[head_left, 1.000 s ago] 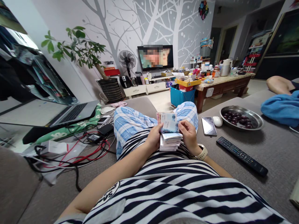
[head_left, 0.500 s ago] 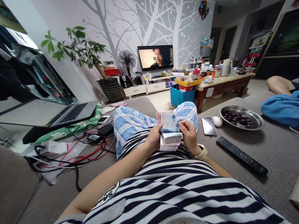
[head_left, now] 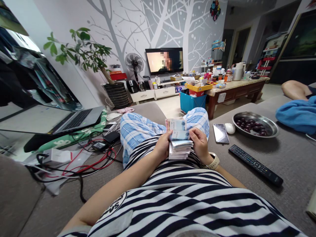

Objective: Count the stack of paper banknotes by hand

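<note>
A thick stack of banknotes point(head_left: 179, 150) is held above my lap, its near ends folded down toward my striped shirt. My left hand point(head_left: 163, 145) grips the stack along its left side, the thumb on top. On the right, my right hand point(head_left: 199, 142) pinches the right edge of a bluish note point(head_left: 181, 134) between thumb and fingers. Beyond it stand more notes point(head_left: 174, 123), some bluish and some pinkish at the left edge. The fingers beneath the stack are hidden. A pale watch is on my right wrist.
Right of me on the sofa lie a phone point(head_left: 221, 133), a white mouse point(head_left: 230, 128), a remote control point(head_left: 255, 165) and a metal bowl point(head_left: 276, 130) of dark round fruit. A laptop point(head_left: 81, 120) and tangled cables point(head_left: 89, 166) are at my left. Another person's leg point(head_left: 296, 89) shows far right.
The bluish note's upper part has come down toward me, so a crease now shows across it and more of the notes behind is visible. Both hands stay nearly in place.
</note>
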The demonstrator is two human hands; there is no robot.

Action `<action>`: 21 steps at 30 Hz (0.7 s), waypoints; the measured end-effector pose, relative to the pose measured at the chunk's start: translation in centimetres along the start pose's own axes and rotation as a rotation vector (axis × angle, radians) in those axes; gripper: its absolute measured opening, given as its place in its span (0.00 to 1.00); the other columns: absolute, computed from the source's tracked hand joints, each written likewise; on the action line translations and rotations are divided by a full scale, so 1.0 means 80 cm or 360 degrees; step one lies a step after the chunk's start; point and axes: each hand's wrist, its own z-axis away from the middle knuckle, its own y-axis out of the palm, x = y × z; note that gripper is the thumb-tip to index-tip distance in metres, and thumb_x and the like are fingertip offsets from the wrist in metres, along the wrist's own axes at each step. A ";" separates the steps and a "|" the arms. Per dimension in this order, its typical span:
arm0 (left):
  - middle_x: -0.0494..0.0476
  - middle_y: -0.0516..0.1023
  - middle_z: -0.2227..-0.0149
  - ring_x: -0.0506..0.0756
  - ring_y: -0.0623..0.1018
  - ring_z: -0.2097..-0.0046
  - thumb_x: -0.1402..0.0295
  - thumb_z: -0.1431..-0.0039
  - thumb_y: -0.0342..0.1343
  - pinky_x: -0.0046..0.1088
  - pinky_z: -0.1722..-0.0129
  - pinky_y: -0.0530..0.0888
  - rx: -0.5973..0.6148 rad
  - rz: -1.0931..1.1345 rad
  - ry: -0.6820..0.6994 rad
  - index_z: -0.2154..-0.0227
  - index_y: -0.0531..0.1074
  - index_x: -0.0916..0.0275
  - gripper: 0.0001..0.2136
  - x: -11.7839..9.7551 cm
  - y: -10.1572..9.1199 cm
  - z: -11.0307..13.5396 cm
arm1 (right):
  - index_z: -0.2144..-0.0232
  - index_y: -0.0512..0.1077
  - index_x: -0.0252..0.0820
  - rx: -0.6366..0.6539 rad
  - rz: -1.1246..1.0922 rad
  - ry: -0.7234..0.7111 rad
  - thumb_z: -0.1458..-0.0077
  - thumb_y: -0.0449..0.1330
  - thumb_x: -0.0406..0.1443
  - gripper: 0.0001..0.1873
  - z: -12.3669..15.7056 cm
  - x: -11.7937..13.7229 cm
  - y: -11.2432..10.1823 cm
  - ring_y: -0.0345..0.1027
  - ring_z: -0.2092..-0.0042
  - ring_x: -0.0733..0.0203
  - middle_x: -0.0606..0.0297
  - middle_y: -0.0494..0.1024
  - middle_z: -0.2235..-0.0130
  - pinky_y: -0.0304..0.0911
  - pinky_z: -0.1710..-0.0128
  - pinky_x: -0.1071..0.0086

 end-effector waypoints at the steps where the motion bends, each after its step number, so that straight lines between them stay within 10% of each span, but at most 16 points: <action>1: 0.64 0.87 0.60 0.67 0.84 0.49 0.67 0.46 0.63 0.45 0.46 0.80 0.0008 0.0007 0.0002 0.59 0.81 0.67 0.13 0.002 -0.002 -0.004 | 0.75 0.70 0.45 0.0004 0.0004 0.0000 0.38 0.60 0.53 0.22 0.000 0.000 0.000 0.55 0.73 0.61 0.71 0.63 0.77 0.54 0.72 0.67; 21: 0.64 0.87 0.62 0.67 0.84 0.50 0.66 0.47 0.64 0.46 0.45 0.78 0.0070 -0.0040 0.0032 0.63 0.81 0.68 0.11 -0.008 0.009 0.020 | 0.80 0.71 0.43 0.0254 -0.0059 -0.0052 0.34 0.57 0.53 0.27 -0.005 0.009 -0.007 0.55 0.77 0.64 0.68 0.68 0.80 0.53 0.76 0.68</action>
